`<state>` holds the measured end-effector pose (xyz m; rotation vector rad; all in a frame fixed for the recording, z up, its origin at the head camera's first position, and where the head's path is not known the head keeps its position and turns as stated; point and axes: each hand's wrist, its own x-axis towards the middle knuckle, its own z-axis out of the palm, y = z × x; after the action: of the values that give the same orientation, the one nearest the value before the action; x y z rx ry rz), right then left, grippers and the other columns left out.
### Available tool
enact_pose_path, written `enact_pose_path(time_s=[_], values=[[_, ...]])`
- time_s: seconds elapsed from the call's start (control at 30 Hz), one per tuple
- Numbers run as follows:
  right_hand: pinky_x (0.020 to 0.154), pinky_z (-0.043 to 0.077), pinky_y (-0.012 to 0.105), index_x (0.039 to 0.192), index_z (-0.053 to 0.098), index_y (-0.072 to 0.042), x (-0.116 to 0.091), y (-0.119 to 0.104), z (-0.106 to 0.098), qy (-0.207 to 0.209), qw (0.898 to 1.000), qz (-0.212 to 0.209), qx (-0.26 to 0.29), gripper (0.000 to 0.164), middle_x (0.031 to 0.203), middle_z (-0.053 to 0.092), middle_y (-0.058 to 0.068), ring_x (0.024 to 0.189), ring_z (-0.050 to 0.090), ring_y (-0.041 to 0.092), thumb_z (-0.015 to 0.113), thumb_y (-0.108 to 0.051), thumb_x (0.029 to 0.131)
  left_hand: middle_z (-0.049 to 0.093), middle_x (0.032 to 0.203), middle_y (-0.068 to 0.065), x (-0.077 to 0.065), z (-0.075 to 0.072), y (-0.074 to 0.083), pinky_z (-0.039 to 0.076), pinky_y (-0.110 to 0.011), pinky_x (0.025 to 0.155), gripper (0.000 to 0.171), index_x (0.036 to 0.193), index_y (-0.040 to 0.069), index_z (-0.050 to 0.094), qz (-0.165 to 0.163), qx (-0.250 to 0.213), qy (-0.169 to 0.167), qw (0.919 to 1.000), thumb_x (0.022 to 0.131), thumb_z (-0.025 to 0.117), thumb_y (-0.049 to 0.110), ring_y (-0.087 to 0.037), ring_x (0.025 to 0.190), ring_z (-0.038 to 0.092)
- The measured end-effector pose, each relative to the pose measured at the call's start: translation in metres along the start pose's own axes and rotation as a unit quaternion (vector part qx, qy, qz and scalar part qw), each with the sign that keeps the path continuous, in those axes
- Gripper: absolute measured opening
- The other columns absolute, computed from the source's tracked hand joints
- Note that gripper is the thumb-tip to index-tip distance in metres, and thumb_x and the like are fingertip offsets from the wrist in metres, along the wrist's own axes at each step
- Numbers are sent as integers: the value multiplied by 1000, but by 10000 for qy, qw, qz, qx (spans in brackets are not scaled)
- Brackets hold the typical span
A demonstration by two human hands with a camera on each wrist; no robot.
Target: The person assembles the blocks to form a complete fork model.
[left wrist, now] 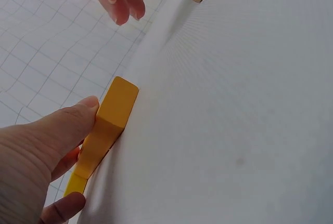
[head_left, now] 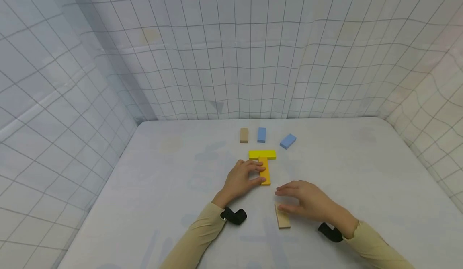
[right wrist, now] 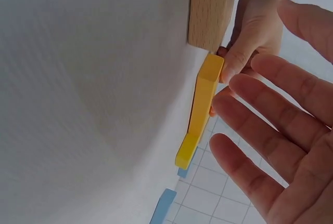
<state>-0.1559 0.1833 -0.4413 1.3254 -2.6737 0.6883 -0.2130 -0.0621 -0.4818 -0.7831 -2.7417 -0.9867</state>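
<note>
My left hand (head_left: pixel 243 177) rests its thumb and fingertips on an orange block (head_left: pixel 265 172) that lies lengthwise on the table. The far end of the orange block meets the middle of a yellow block (head_left: pixel 262 153) set crosswise, so the pair forms a T. In the left wrist view the thumb lies along the orange block's upper side. My right hand (head_left: pixel 307 198) hovers over the near part of the table with fingers spread and nothing in them. Its thumb overlaps the far end of a flat wooden block (head_left: pixel 283 217) in the head view.
Beyond the T lie another wooden block (head_left: pixel 244 135), an upright-set blue block (head_left: pixel 262 135) and a slanted blue block (head_left: pixel 288 141). A white table (head_left: pixel 173 188) carries everything, with grid-patterned curtains (head_left: pixel 231 60) along its back and sides.
</note>
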Motion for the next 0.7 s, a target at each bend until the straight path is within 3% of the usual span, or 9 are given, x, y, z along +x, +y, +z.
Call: enact_pose_path(time_s=[0.3, 0.7], values=[[80, 49, 34, 109, 73, -13, -8, -7, 1, -459, 9989, 46, 28, 50, 112, 67, -2, 97, 61, 12, 66, -55, 82, 60, 124, 10, 0, -1, 1, 42, -27, 78, 39, 115, 19, 71, 13, -14, -29, 10000, 83, 71, 41, -12, 95, 49], [79, 49, 33, 107, 74, -14, -13, -9, 1, -715, 9973, -171, -48, 53, 113, 66, -2, 96, 61, 10, 70, -57, 76, 60, 124, 9, -1, 0, 1, 43, -28, 79, 38, 115, 19, 71, -19, 25, -15, 10000, 84, 72, 40, -13, 97, 50]])
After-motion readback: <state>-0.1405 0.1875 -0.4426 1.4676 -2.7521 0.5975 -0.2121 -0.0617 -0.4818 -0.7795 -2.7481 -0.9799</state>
